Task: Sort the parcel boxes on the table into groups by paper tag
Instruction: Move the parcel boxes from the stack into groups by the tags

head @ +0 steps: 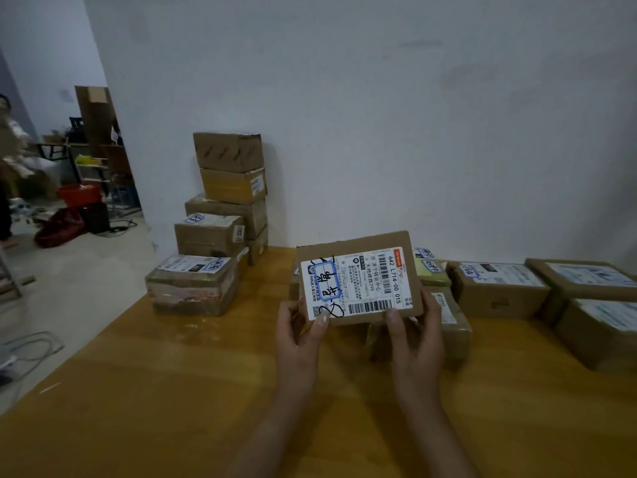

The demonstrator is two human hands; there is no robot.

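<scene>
Hands — left (pixel 299 334), right (pixel 415 334) — grip parcel box (pixel 358 277) between them.

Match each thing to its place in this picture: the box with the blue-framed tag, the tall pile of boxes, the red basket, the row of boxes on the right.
Things:
1 tagged box
2 tall pile of boxes
3 red basket
4 row of boxes

Places:
A on the floor, far left
B lying on the right side of the table
C held up between the left hand and the right hand
D against the wall, left of the hands

Pairs: 1-C; 2-D; 3-A; 4-B
</scene>
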